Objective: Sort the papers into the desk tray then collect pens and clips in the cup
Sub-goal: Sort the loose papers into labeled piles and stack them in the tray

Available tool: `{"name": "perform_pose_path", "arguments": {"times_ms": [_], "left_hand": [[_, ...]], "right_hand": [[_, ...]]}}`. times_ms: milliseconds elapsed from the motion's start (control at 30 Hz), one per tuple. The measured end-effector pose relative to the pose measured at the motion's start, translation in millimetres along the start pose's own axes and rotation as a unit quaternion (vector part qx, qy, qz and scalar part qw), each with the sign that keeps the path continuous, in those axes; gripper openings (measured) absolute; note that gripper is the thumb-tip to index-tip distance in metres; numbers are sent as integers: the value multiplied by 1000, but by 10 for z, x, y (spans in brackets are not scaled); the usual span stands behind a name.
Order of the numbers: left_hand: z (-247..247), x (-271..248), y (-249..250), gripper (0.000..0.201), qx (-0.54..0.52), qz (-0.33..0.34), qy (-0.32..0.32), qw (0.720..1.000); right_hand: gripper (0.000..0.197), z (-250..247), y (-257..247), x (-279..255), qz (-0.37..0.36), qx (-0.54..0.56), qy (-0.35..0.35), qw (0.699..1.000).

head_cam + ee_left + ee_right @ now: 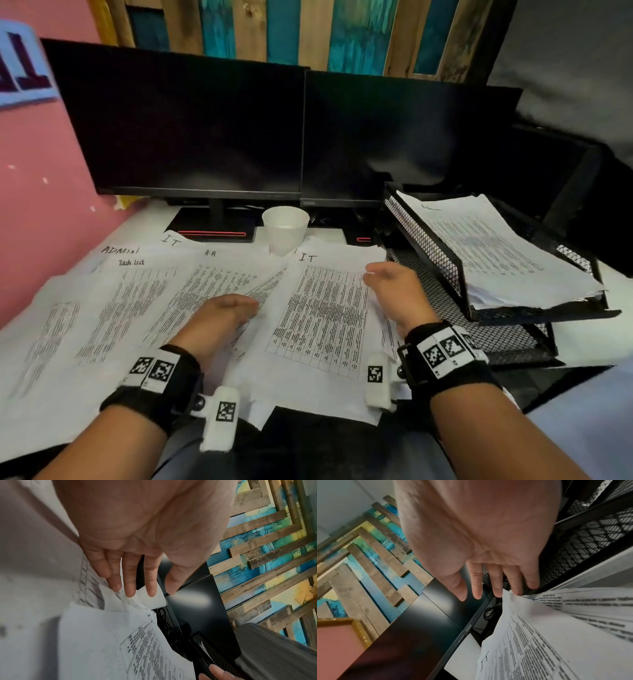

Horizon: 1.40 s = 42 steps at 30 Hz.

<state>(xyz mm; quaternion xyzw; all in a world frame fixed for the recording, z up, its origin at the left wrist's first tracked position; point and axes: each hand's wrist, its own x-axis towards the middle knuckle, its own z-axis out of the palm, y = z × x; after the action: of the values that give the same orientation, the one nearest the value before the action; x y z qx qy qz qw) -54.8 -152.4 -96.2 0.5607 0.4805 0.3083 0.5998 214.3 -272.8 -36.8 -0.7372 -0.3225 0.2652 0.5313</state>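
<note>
**Papers half sorted, both hands free**

Starting at the left, we see loose papers [130, 301] fanned over the surface [147, 219], hand-labelled "ADMIN" and "H-R". Our left hand [219, 317] rests over them with its fingers [130, 580] straight and slightly spread, tips just at a sheet's edge, holding nothing. Behind it, the white cup [285, 229] stands upright near the monitor stand [214, 228]; we can see no pens or clips in any view. Next comes the "I-T" sheet [325, 308], lying between our hands. Our right hand [394, 291] hovers at that sheet's right edge, fingers [498, 582] extended and empty, beside the mesh of the desk tray [445, 274]. The tray's upper tier already carries a stack of papers [496, 250]; the lower tier looks bare.

We judge the paper-sorting step is in hand and well short of done. The next move likely calls for pinching the "I-T" sheet by its edge, lifting it clear of its neighbours, and sliding it flat into a tier.
</note>
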Motion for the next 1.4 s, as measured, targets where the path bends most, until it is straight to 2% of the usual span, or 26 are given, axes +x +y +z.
{"name": "perform_pose_path", "arguments": {"times_ms": [67,133,233,267,300,367,433,533,633,667,733,800,900,967,1100,1400], "left_hand": [[-14,-7,13,8,6,-4,-1,1000],[-16,-27,34,9,17,-8,0,1000],[6,-55,62,9,22,-13,3,1000],[11,-62,66,8,11,-18,2,1000],[10,-59,52,7,2,-24,0,1000],[-7,-43,24,9,12,-22,-6,1000],[-28,-25,13,27,16,-19,-11,1000],[-35,-9,51,60,-31,-29,-23,999],[-56,16,75,71,-29,-18,-45,998],[-58,14,89,66,-22,-15,-48,998],[-61,-3,114,38,-28,-15,-44,999],[-73,-35,132,24,-53,-21,-32,998],[-143,-20,130,26,-61,-29,-22,997],[-213,20,98,28,-82,-48,-21,995],[-253,79,58,29,-102,-61,-19,993],[-245,99,22,28,-104,-61,0,993]], "right_hand": [[29,26,14,26,-16,17,29,999],[45,58,31,51,-17,36,46,998],[74,99,85,60,35,26,-14,999],[72,114,120,48,52,-1,-52,997],[61,135,155,29,60,-32,-87,994],[27,177,231,8,55,-82,-113,989],[30,188,284,-14,30,-79,-102,991],[33,180,249,-50,-1,-15,-109,994],[28,167,176,-90,13,69,-138,988],[28,163,159,-100,16,85,-152,985],[26,152,124,-108,22,106,-173,979],[23,113,113,-84,36,135,-135,981],[23,-3,207,45,46,116,-7,992],[28,-73,239,71,50,94,27,994],[34,-148,246,26,56,53,-2,997],[30,-78,251,-54,99,72,-46,991]]}}
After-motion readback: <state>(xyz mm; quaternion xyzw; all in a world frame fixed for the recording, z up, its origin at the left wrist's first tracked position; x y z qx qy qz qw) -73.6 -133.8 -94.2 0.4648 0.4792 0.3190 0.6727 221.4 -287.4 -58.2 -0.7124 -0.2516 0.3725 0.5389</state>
